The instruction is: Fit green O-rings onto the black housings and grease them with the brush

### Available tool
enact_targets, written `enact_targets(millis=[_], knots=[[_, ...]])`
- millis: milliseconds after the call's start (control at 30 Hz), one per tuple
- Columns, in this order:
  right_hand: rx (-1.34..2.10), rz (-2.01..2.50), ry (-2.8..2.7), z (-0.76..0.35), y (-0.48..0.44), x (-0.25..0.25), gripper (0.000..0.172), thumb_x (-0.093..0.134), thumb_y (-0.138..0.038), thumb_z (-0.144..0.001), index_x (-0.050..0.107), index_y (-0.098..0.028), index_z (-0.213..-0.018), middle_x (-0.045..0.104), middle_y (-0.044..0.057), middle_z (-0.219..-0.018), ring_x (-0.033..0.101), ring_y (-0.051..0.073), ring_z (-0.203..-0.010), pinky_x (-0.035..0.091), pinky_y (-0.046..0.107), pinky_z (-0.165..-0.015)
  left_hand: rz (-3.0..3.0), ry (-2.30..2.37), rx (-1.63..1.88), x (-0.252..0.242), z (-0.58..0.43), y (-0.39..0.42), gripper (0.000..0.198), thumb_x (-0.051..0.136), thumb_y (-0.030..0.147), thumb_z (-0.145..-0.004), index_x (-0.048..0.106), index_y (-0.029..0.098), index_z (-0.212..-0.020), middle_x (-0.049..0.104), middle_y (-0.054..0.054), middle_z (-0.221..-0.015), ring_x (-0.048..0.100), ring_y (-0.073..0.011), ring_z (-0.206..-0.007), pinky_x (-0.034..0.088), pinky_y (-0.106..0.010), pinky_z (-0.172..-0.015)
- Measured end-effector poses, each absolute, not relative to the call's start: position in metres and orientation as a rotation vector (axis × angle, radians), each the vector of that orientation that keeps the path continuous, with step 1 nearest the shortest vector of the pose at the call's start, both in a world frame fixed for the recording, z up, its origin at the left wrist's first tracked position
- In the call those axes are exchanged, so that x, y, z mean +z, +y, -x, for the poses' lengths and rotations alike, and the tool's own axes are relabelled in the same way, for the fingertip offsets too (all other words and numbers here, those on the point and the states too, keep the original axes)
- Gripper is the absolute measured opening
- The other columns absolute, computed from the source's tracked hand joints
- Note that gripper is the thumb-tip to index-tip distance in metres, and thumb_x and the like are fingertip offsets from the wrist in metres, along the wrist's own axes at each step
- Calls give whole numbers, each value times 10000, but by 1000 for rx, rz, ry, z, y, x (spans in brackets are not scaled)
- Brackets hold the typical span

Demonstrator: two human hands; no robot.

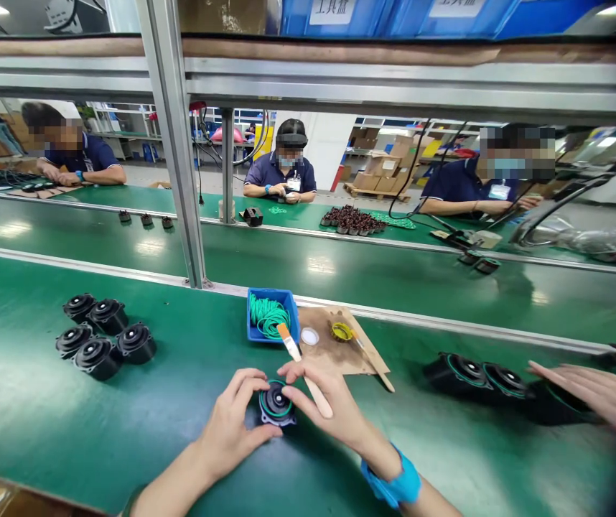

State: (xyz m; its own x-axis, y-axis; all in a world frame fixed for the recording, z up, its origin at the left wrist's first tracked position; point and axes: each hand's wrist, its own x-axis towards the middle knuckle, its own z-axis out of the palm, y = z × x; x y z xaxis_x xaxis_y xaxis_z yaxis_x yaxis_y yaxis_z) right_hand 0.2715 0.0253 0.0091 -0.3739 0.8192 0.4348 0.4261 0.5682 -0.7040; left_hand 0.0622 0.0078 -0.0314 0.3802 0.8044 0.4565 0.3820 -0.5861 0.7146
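Note:
A small black round motor housing [277,413] with a green sealing ring around its top sits on the green bench in front of me. My left hand [227,427] grips its left side, with fingers behind and thumb in front. A flat paintbrush [291,346] with a pale handle rests in my right hand [334,409], its orange-tipped bristles pointing up and away. The thumb and forefinger of that same hand touch the ring's right side. Just beyond my hands stands a blue bin [249,327] holding green rings [271,316].
Cardboard [348,362] carries a white cap [309,336] and a yellow pot [341,331]; another brush [375,362] lies across it. Several black housings [98,357] stand left. At right, another person's hand [604,388] is over ringed housings [467,373]. A metal post [179,143] rises ahead.

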Motion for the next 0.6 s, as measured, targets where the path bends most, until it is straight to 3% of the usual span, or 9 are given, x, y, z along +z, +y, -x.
enact_targets(millis=[167,300,433,600], knots=[[404,801,-2186,-281,18,4,276,653,-454,-877,506,-223,-842,713,80,-966,641,213,-834,503,344,-735,-2287,979,1164,-34,-59,9,439,728,428,-798,558,189,-1124,638,-133,-1162,670,-245,-1063,580,-350,-906],[271,740,-2140,-285,16,-8,224,636,-387,-903,521,-207,-837,711,99,-933,652,205,-839,532,332,-704,-2414,976,1226,-35,-59,8,377,618,475,-869,580,158,-1068,656,-158,-1135,709,-235,-1003,612,-307,-845],[5,599,-2155,-290,13,-16,131,654,-273,-902,565,-184,-866,726,103,-833,674,219,-771,547,370,-682,-2628,948,1276,-35,-62,5,253,490,341,-972,612,130,-1038,685,-139,-981,703,-251,-1049,614,-274,-828],[-64,605,-2196,-294,5,-22,105,668,-270,-892,582,-210,-900,755,120,-939,702,233,-755,571,400,-677,-2775,991,1213,-30,-66,-2,194,471,188,-972,661,161,-948,710,-141,-945,696,-256,-1066,607,-304,-856]])
